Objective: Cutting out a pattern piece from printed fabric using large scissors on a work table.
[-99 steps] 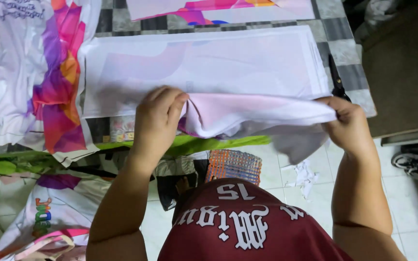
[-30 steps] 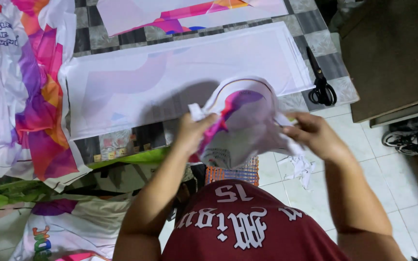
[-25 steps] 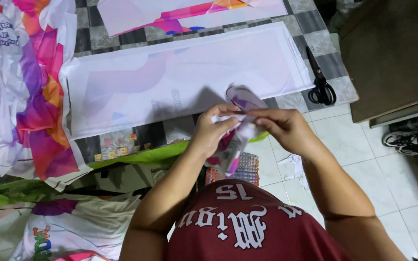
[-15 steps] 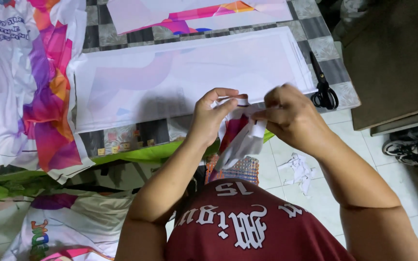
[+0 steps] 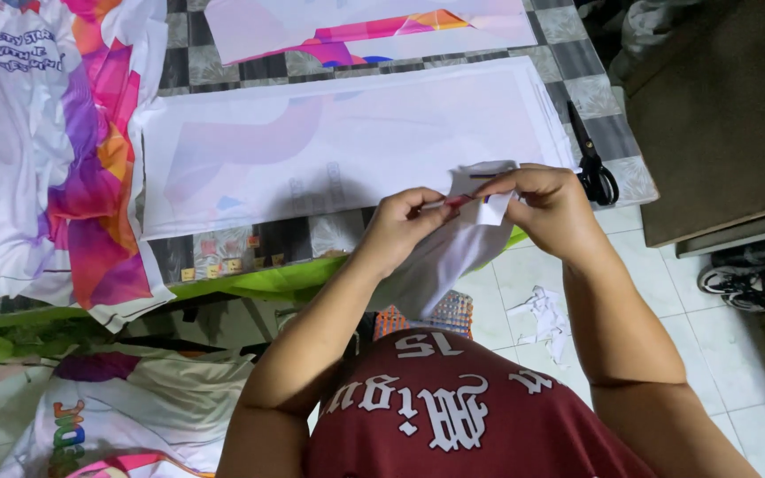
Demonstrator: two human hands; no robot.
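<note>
My left hand [image 5: 400,226] and my right hand [image 5: 546,204] are close together over the table's front edge, both pinching a bunched white fabric piece [image 5: 453,257] with a bit of pink print at its top. The cloth hangs down below my hands toward my lap. Just beyond my hands lies a large white sheet [image 5: 338,142] with faint lilac shapes, flat on the checked table [image 5: 250,248].
Black scissors [image 5: 591,164] lie at the sheet's right end near the table corner. Printed white, pink and purple garments [image 5: 37,150] pile at the left. Another printed sheet [image 5: 365,26] lies at the back. Paper scraps [image 5: 542,310] and shoes [image 5: 754,279] are on the tiled floor.
The fabric was stretched wide between my hands, then gathered. My hands have come together and now pinch its top, with the cloth folded small and hanging.
</note>
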